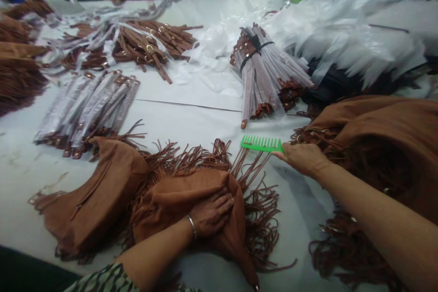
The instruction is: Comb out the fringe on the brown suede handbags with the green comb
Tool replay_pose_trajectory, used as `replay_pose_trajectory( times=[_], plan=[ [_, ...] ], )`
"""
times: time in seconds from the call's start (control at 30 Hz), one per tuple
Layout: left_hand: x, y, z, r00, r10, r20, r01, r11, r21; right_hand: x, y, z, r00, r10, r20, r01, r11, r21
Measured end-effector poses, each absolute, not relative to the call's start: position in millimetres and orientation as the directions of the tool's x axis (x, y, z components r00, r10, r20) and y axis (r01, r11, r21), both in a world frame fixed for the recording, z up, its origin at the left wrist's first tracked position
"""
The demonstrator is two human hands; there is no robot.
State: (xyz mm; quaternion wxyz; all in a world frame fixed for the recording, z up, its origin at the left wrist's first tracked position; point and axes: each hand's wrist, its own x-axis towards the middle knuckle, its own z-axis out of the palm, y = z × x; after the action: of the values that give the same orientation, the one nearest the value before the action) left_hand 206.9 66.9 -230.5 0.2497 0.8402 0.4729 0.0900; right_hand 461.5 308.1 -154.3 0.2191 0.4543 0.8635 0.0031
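My left hand (pixel 212 212) lies flat with fingers stretched out on a brown suede fringed bag (pixel 171 200) near the table's front edge. It wears a thin metal bracelet at the wrist. The bag's long fringe (pixel 253 191) fans out to the right. My right hand (pixel 303 157) is closed on a green wide-toothed comb (pixel 262 143), held just above the fringe tips, teeth pointing away from me. A second brown fringed bag (pixel 99 191) lies to the left, touching the first.
The white table (pixel 191 118) carries bundles of brown straps in clear sleeves (pixel 87 105), a tied bundle (pixel 260 68), loose buckled straps (pixel 150 43), and white plastic bags (pixel 342 32). More brown bags (pixel 386 137) pile up on the right. Other people stand at the far edge.
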Motion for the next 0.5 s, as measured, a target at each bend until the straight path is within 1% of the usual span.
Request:
replay_pose_trajectory(
  times=[0.07, 0.13, 0.2, 0.27, 0.33, 0.37, 0.43, 0.5],
  plan=[
    [204.8, 65.2, -228.6, 0.534, 0.845, -0.027, 0.725, -0.441, 0.529, 457.4, 289.3, -145.0, -0.483, 0.821, -0.304, 0.796, 0.557, 0.238],
    [205.9, 65.7, -220.9, 0.488, 0.868, 0.087, 0.687, -0.444, 0.575, 458.5, 266.7, -135.6, -0.476, 0.846, -0.239, 0.805, 0.528, 0.269],
    [213.2, 70.8, -206.2, 0.337, 0.916, 0.216, 0.675, -0.395, 0.624, 464.2, 243.3, -125.7, -0.466, 0.864, -0.188, 0.82, 0.502, 0.274],
    [227.2, 81.7, -187.6, 0.122, 0.956, 0.267, 0.689, -0.275, 0.67, 470.7, 219.7, -114.6, -0.451, 0.885, -0.12, 0.847, 0.466, 0.256],
    [245.6, 97.7, -171.4, -0.036, 0.971, 0.236, 0.705, -0.143, 0.695, 473.6, 195.6, -103.1, -0.447, 0.893, -0.052, 0.868, 0.447, 0.213],
    [255.3, 106.9, -166.0, -0.07, 0.978, 0.198, 0.71, -0.091, 0.699, 472.6, 183.3, -98.1, -0.455, 0.89, -0.022, 0.874, 0.451, 0.184],
    [273.3, 125.3, -161.8, -0.081, 0.991, 0.105, 0.72, -0.015, 0.694, 464.9, 158.7, -91.9, -0.465, 0.885, 0.029, 0.88, 0.459, 0.121],
    [287.7, 141.3, -164.6, -0.043, 0.999, 0.01, 0.728, 0.024, 0.685, 450.6, 135.2, -92.5, -0.453, 0.889, 0.071, 0.891, 0.45, 0.064]
  ],
)
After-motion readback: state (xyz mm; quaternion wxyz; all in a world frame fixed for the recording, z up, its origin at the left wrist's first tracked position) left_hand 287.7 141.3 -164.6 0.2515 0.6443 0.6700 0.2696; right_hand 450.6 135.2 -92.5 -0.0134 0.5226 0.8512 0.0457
